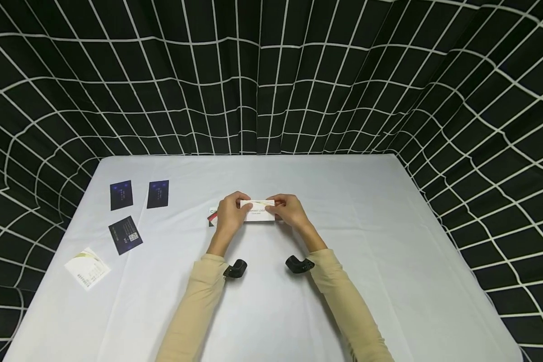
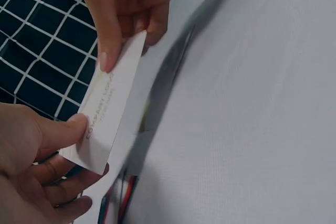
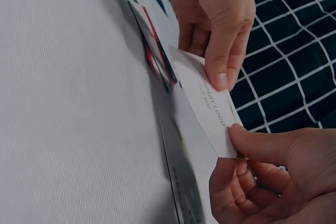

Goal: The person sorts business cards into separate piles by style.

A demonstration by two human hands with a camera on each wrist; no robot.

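Note:
A white business card (image 1: 259, 216) with "COMPANY LOGO" lettering is held up over the middle of the table. My left hand (image 1: 229, 215) pinches its left end, thumb on the printed face. At the other end my right hand (image 1: 291, 210) pinches it the same way, as the right wrist view also shows on the card (image 3: 202, 100). Beneath my left hand lies a card with a red and black corner (image 1: 212, 218), mostly covered. Under the held card another card (image 3: 181, 182) lies on the table, its print blurred.
Two dark blue cards (image 1: 121, 195) stand apart from each other at the back left, with a dark card bearing a QR code (image 1: 125, 235) nearer. A white card (image 1: 88, 271) lies at the left edge. Black gridded curtain (image 1: 258, 75) surrounds the white table (image 1: 389, 281).

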